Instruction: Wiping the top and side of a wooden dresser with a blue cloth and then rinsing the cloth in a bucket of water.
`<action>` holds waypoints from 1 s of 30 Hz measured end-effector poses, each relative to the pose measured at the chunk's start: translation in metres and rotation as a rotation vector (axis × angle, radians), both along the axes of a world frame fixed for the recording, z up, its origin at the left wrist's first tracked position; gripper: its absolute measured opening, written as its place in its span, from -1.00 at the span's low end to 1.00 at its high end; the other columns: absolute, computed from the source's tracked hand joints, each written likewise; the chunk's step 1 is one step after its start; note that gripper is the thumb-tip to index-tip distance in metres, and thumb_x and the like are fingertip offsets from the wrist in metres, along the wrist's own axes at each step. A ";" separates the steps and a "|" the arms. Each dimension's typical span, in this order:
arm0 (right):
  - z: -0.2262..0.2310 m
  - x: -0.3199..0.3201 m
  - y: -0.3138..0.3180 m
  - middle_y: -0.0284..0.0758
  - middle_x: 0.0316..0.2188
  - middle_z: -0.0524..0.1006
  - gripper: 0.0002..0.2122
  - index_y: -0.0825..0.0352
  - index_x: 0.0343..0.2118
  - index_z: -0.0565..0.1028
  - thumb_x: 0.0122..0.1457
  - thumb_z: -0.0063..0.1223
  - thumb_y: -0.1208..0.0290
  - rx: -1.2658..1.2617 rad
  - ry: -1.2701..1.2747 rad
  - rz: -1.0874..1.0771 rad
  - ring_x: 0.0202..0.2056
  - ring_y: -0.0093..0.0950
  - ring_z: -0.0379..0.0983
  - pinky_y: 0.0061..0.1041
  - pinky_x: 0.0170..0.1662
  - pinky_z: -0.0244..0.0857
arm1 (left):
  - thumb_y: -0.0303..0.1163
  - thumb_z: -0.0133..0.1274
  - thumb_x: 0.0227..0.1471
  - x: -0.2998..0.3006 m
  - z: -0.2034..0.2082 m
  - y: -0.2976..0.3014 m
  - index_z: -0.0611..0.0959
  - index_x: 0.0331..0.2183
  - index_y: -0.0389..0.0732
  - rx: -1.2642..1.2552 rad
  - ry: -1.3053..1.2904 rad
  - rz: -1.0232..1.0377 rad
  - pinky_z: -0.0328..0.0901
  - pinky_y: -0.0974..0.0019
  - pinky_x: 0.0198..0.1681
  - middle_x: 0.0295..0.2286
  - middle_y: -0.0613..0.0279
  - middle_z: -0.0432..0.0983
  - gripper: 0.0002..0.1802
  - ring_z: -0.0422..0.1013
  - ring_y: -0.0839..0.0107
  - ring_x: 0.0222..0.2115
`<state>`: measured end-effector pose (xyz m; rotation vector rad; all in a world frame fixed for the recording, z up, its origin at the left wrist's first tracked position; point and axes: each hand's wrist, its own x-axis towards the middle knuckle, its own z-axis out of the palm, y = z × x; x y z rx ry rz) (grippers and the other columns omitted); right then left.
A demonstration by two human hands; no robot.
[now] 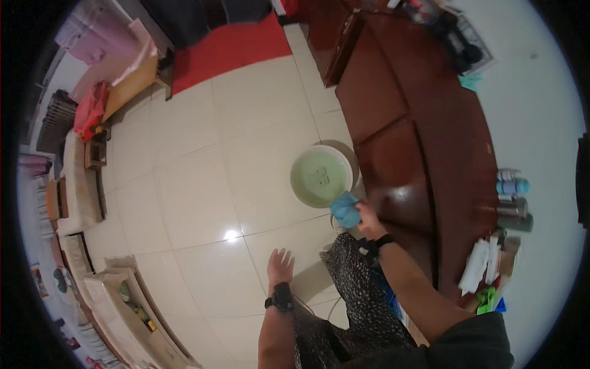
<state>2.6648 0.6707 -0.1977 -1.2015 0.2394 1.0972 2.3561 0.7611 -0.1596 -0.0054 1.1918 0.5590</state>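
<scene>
My right hand (370, 221) is closed on a bunched blue cloth (345, 210), close to the near rim of a round basin (297, 192). The basin stands on the tiled floor and holds greenish water. Whether the cloth touches the rim I cannot tell. Further left and nearer to me, my left hand (280, 265) hangs over the tiles with its fingers stretched out and nothing in it. Both wrists wear black straps with small devices. Below the hands is my dark speckled clothing (362, 270).
A dark red wooden cabinet (393, 166) runs along the right, close beside the basin. Bottles (513, 187) and small items stand at its far right. A red mat (233, 52) lies ahead; a low cream table (107, 295) and a couch (83, 184) line the left.
</scene>
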 end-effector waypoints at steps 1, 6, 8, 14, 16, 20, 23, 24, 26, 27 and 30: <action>-0.019 0.021 0.011 -0.33 -0.26 0.39 -0.74 0.30 -0.13 0.32 0.08 -0.15 0.44 -0.032 0.032 0.016 -0.25 -0.44 0.36 -0.42 -0.19 0.30 | -0.26 -0.15 0.08 0.017 -0.022 0.004 0.17 0.07 -0.12 -0.058 0.008 0.086 0.00 0.11 0.11 0.03 0.17 0.12 -0.48 0.04 0.17 0.07; -0.142 0.114 0.033 -0.28 -0.16 0.39 -0.69 0.43 -0.11 0.35 0.11 -0.17 0.38 -0.217 0.098 0.050 -0.20 -0.39 0.35 -0.46 -0.12 0.24 | -0.26 -0.19 0.10 0.110 -0.146 0.017 0.24 0.04 -0.09 -0.151 -0.035 0.198 -0.01 0.13 0.11 0.05 0.25 0.11 -0.55 0.07 0.22 0.06; -0.201 0.127 0.042 -0.28 -0.17 0.40 -0.70 0.44 -0.13 0.36 0.12 -0.16 0.38 -0.207 0.032 0.145 -0.20 -0.40 0.35 -0.47 -0.14 0.24 | -0.22 -0.17 0.09 0.147 -0.203 0.024 0.26 0.03 -0.06 -0.213 0.043 0.246 -0.03 0.14 0.11 0.03 0.28 0.15 -0.55 0.07 0.24 0.05; -0.308 0.153 0.059 -0.28 -0.28 0.42 -0.74 0.47 -0.21 0.39 0.08 -0.09 0.41 -0.249 0.272 0.023 -0.26 -0.40 0.35 -0.47 -0.21 0.24 | -0.04 -0.31 0.11 0.197 -0.322 0.059 -0.02 0.15 0.07 -0.242 0.292 0.228 -0.38 0.08 0.19 0.15 0.38 -0.17 -0.39 -0.28 0.33 0.18; -0.317 0.138 0.079 -0.27 -0.27 0.42 -0.73 0.44 -0.21 0.39 0.05 -0.07 0.40 -0.532 0.004 0.226 -0.25 -0.34 0.35 -0.38 -0.19 0.24 | 0.01 -0.31 0.07 0.159 -0.360 0.063 0.02 0.14 -0.05 -0.172 0.468 0.304 -0.25 0.14 0.16 0.16 0.33 -0.21 -0.34 -0.20 0.26 0.16; -0.378 0.190 0.047 -0.22 -0.25 0.41 -0.75 0.44 -0.23 0.40 -0.03 -0.03 0.54 -0.340 -0.713 0.627 -0.19 -0.29 0.33 -0.37 -0.15 0.22 | 0.02 -0.30 0.08 0.200 -0.393 0.075 0.14 0.08 -0.19 -0.207 0.063 0.350 -0.17 0.14 0.16 0.11 0.16 -0.02 -0.36 -0.05 0.21 0.11; -0.372 0.184 0.061 -0.17 -0.18 0.37 -0.60 0.43 -0.19 0.37 -0.22 0.05 0.67 -0.408 -0.821 0.922 -0.11 -0.28 0.29 -0.38 -0.03 0.14 | -0.01 -0.31 0.10 0.200 -0.411 0.067 0.23 0.01 -0.31 -0.221 -0.077 0.432 -0.14 0.14 0.17 0.05 0.06 0.11 -0.38 0.04 0.18 0.07; -0.376 0.188 0.062 -0.18 -0.17 0.36 -0.55 0.41 -0.18 0.37 -0.27 0.08 0.67 -0.445 -0.413 0.651 -0.08 -0.31 0.27 -0.41 0.02 0.11 | -0.03 -0.32 0.12 0.205 -0.411 0.067 0.28 -0.03 -0.35 -0.243 -0.009 0.471 -0.11 0.16 0.16 0.03 0.02 0.16 -0.41 0.11 0.16 0.04; -0.380 0.184 0.058 -0.16 -0.14 0.35 -0.56 0.39 -0.16 0.36 -0.24 0.04 0.68 -0.439 -1.135 1.196 -0.07 -0.31 0.26 -0.44 0.02 0.09 | -0.08 -0.36 0.14 0.180 -0.431 0.060 0.25 0.01 -0.31 -0.180 -0.028 0.475 -0.13 0.14 0.16 0.06 0.04 0.10 -0.45 0.07 0.18 0.06; -0.375 0.166 0.062 -0.15 -0.14 0.34 -0.55 0.39 -0.15 0.36 -0.24 0.01 0.69 -0.501 -0.807 0.993 -0.07 -0.31 0.25 -0.45 0.02 0.08 | -0.10 -0.36 0.15 0.162 -0.435 0.055 0.24 0.02 -0.28 -0.171 -0.046 0.466 -0.13 0.13 0.16 0.07 0.04 0.08 -0.47 0.05 0.19 0.07; -0.339 0.133 0.085 -0.13 -0.17 0.36 -0.53 0.41 -0.12 0.33 -0.23 -0.02 0.69 -0.776 -0.919 1.284 -0.09 -0.30 0.26 -0.46 0.01 0.08 | -0.12 -0.37 0.16 0.127 -0.426 0.039 0.20 0.06 -0.22 -0.204 -0.077 0.485 -0.15 0.10 0.16 0.09 0.08 0.03 -0.48 0.01 0.22 0.09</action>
